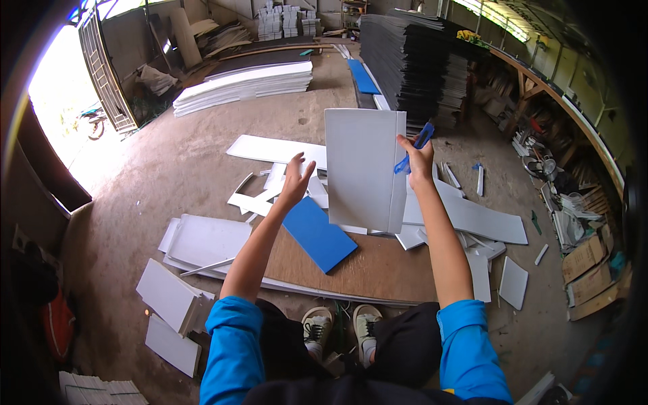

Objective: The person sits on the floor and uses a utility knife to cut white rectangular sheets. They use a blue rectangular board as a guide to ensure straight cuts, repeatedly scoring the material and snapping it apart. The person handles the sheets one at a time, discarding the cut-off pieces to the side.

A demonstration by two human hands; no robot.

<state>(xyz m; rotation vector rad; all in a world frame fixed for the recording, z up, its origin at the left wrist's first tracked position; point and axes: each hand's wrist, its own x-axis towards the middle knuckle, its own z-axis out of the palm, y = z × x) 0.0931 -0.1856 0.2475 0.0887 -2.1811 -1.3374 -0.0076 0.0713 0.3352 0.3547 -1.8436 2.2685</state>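
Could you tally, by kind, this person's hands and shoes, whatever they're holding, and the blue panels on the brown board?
Hands: 2 (left hand, right hand)
Shoes: 2
White panel, held: 1
Blue tool, held: 1
Blue panel on the brown board: 1
Total: 7

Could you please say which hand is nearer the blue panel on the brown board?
Left: the left hand is near the far end of the blue panel; the right hand is well to its right.
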